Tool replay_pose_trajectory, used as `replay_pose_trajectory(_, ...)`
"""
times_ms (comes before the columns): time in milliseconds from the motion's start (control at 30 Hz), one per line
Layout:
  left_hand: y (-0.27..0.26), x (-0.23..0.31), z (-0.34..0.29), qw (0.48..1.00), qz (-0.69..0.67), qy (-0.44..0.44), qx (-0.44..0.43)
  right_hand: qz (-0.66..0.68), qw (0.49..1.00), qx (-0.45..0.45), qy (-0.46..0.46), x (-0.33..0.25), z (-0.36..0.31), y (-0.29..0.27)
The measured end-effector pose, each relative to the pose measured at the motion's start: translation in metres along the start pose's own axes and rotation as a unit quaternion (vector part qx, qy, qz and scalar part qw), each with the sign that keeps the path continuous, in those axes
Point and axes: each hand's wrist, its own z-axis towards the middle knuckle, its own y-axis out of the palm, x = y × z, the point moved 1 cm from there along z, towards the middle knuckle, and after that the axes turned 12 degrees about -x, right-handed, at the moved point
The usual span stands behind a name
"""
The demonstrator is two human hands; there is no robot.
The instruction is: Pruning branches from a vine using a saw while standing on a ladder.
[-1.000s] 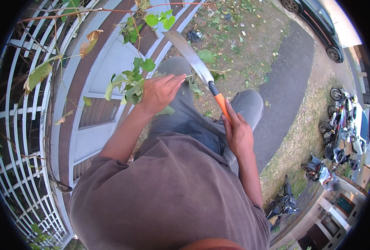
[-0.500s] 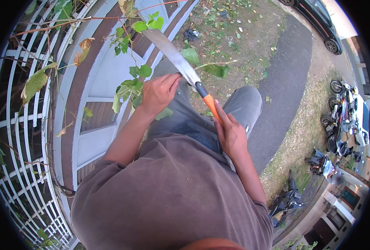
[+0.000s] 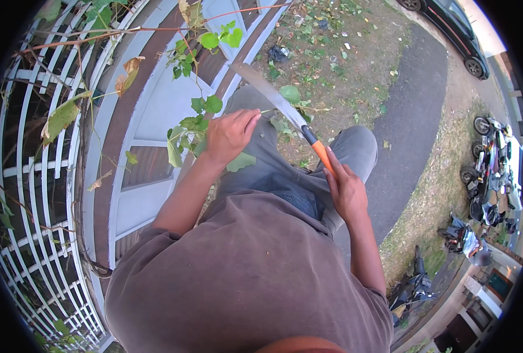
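My right hand (image 3: 347,185) is wrapped round the orange and black handle of a machete (image 3: 270,95). Its long, flat metal blade slants up and left, past the fingers of my left hand (image 3: 233,132). Those fingers are pinched on a thin green vine stem (image 3: 267,110), which runs right and passes behind the blade. Green leaves (image 3: 290,93) show just beyond the blade. More vine leaves (image 3: 194,123) hang beside my left wrist, and another leaf (image 3: 241,162) lies below it, over my grey trousers.
A white metal lattice fence (image 3: 35,194) with vines stands at the left, beside a brown and pale grey wall (image 3: 150,117). A reddish vine (image 3: 155,27) crosses the top. Leaf-littered ground (image 3: 344,65) and a dark paved strip (image 3: 405,112) lie ahead; motorcycles (image 3: 488,170) and a car (image 3: 452,29) stand right.
My right hand and the machete have moved right and slightly nearer, so a gap shows between blade and left fingers. The left hand keeps its pinch. The whole view has shifted slightly.
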Motion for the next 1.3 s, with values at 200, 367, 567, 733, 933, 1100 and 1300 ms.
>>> replay_pose_trajectory(200,0.003,0.003,-0.003,0.999,0.002,-0.021,-0.025,-0.016,0.998,-0.038,-0.045,-0.027,-0.002,0.003)
replay_pose_trajectory(367,0.002,-0.003,-0.012,1.0,-0.002,0.005,-0.021,-0.04,0.998,-0.045,0.003,-0.002,0.004,0.0)
replay_pose_trajectory(567,0.006,0.009,-0.012,0.998,-0.021,-0.049,-0.043,-0.007,0.998,-0.061,-0.025,-0.027,0.005,0.002)
replay_pose_trajectory(733,0.0,0.001,-0.017,0.996,-0.043,-0.071,-0.028,0.004,0.999,-0.041,-0.015,-0.002,0.01,-0.007)
replay_pose_trajectory(933,0.002,0.013,-0.011,0.992,-0.025,-0.103,-0.067,0.012,0.997,-0.031,-0.067,-0.035,0.005,0.004)
replay_pose_trajectory(1100,-0.004,0.009,-0.014,0.988,-0.082,-0.12,-0.05,0.013,0.999,-0.028,-0.02,-0.008,0.014,-0.002)
replay_pose_trajectory(1300,-0.008,0.023,-0.007,0.987,-0.104,-0.11,-0.059,-0.015,0.999,-0.03,-0.038,-0.035,0.006,-0.001)
